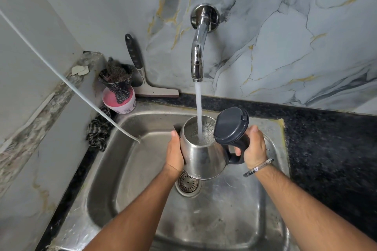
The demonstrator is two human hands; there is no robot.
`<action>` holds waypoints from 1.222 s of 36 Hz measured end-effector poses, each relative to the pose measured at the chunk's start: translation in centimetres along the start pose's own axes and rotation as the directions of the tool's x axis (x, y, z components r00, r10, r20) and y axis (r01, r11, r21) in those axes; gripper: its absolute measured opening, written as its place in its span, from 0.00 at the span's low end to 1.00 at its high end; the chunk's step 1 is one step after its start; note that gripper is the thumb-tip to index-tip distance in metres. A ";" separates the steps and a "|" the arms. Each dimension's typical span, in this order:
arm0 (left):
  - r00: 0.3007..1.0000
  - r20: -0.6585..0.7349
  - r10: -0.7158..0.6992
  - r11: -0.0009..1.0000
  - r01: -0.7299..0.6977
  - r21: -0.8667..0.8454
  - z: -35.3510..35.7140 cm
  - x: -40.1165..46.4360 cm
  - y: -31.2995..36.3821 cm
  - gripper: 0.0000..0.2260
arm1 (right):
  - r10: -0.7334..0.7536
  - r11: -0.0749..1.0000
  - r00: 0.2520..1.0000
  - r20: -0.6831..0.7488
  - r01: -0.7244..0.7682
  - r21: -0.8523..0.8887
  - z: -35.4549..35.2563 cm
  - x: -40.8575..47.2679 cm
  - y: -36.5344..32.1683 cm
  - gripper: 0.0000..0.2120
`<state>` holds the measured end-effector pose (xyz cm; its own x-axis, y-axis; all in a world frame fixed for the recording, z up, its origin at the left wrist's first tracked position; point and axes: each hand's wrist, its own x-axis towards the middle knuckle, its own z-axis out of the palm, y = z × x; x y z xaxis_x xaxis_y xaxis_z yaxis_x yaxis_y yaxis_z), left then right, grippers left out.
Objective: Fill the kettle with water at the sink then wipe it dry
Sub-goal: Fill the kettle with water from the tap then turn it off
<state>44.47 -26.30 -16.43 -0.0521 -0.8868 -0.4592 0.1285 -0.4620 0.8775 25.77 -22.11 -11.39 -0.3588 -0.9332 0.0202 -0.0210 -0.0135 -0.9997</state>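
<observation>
We look down at our two hands holding a steel kettle [201, 155] over a metal sink [234, 220]. Our left hand [175, 154] is spread flat against the kettle's side, fingers wrapped behind it and thumb showing at the front. Our right hand [254, 149] is closed around the dark handle [237, 149], with the thumb up near the hinge. The lid [231, 123] stands flipped open, just above that hand. The kettle hangs between our hands, lifted off the sink floor, directly above the drain [188, 183].

A tap [197, 47] on the marble wall beyond our hands runs a steady stream of water [199, 108] straight into the kettle's open mouth, where it bubbles. The filling step is in hand; we cannot see how high the water stands inside.

Next, we judge, one hand must leave the kettle to shut off the tap, so the other must take the full weight alone. Then the lid needs closing, and a cloth is wanted for drying. A crumpled checked rag [98, 131] lies on the bench to the left of our left hand, near a pink tub [120, 102] and a squeegee [142, 75].
</observation>
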 end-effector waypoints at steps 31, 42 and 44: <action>0.787 -0.016 0.616 0.659 -0.504 0.559 5.5 -0.1 18.6 0.18 | 0.029 0.997 0.996 -0.084 -0.034 -0.066 -0.2 -0.2 2.9 0.44; 0.782 0.001 0.624 0.622 -0.497 0.604 5.3 -2.1 18.2 0.21 | -0.012 0.999 0.995 -0.103 0.007 -0.047 -0.5 -1.1 1.3 0.47; 0.783 0.065 0.618 0.566 -0.501 0.655 4.7 -3.1 17.9 0.33 | -0.011 1.000 0.993 -0.116 0.008 -0.026 -0.8 -1.6 1.1 0.46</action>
<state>42.25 -31.89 1.31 -0.0258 -0.9811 0.1919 -0.5494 0.1742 0.8172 25.60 -20.35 -12.46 -0.4643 -0.8851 0.0326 -0.0483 -0.0114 -0.9988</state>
